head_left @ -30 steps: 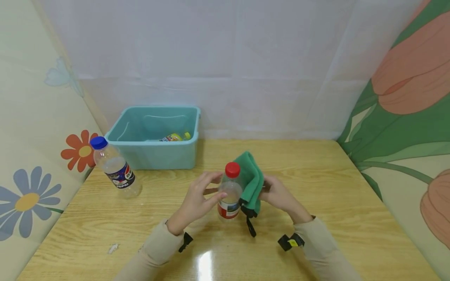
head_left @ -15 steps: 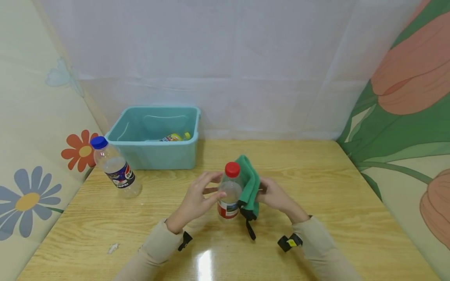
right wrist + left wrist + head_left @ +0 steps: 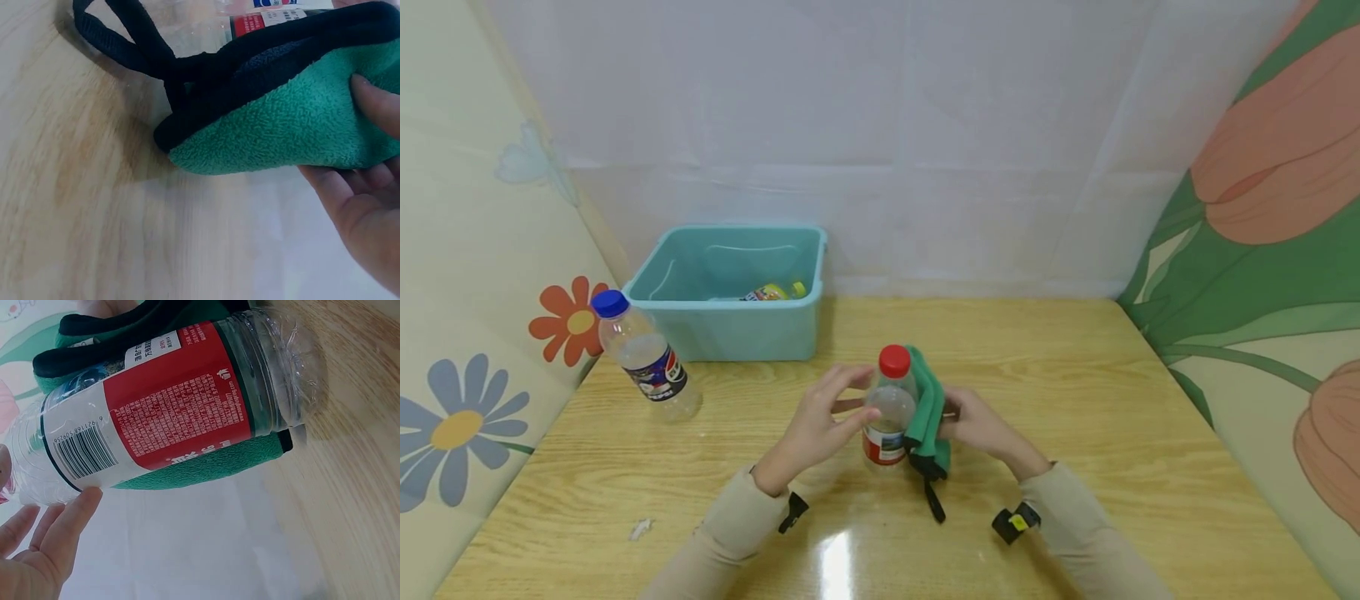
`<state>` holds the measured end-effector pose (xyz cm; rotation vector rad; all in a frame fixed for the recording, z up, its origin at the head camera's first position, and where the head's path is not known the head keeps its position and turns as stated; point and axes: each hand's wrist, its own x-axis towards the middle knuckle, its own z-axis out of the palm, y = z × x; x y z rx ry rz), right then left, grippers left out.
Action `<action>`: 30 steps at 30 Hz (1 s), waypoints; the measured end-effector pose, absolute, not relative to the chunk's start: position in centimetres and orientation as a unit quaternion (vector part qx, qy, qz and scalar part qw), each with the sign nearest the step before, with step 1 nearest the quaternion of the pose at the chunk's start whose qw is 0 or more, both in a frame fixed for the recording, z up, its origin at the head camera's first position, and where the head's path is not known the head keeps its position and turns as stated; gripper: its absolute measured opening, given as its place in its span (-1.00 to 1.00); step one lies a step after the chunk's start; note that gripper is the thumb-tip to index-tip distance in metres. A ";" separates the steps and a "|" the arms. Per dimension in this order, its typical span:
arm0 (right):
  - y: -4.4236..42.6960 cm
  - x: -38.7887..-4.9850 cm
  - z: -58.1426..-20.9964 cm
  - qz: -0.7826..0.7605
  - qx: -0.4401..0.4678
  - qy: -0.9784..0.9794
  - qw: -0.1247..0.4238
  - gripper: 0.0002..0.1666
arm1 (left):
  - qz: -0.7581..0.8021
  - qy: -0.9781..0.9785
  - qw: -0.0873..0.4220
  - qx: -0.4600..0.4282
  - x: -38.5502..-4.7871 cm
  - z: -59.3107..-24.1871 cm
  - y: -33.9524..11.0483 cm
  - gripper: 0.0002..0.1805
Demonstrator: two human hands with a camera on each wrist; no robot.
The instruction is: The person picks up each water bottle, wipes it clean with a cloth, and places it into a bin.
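A clear bottle with a red cap and a red and white label (image 3: 885, 443) stands upright on the table. From its left side my left hand (image 3: 820, 423) grips the upper part, thumb in front; the left wrist view shows those fingertips (image 3: 84, 503) against the bottle (image 3: 181, 400). A green cloth with black edging (image 3: 928, 408) lies along the bottle's right side, a black loop hanging from it. My right hand (image 3: 985, 427) pinches this cloth, and in the right wrist view the thumb (image 3: 378, 103) presses on the green cloth (image 3: 281, 125).
At the back left is a teal bin (image 3: 737, 333) with a yellow-capped bottle (image 3: 771, 292) inside. In front of its left corner stands a blue-capped bottle with a dark label (image 3: 657, 373). A small pale scrap (image 3: 641, 529) lies on the table (image 3: 1112, 400) at the front left.
My right hand and the cloth have moved left, closer against the bottle, and the cloth's top has sunk lower. The left hand and the bottle have stayed nearly still.
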<state>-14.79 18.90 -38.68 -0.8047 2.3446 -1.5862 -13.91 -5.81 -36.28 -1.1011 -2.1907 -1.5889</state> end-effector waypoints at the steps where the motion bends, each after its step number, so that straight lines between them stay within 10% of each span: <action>1: 18.9 -14.8 -38.8 -0.534 -0.274 0.794 0.100 -0.61 | -0.541 -0.746 0.108 -0.374 -13.9 -36.3 -5.8 -0.48; 30: 19.4 -13.4 -38.0 -0.511 -0.212 0.833 0.020 -0.45 | -0.541 -0.741 0.098 -0.386 -14.4 -36.6 -6.2 -0.45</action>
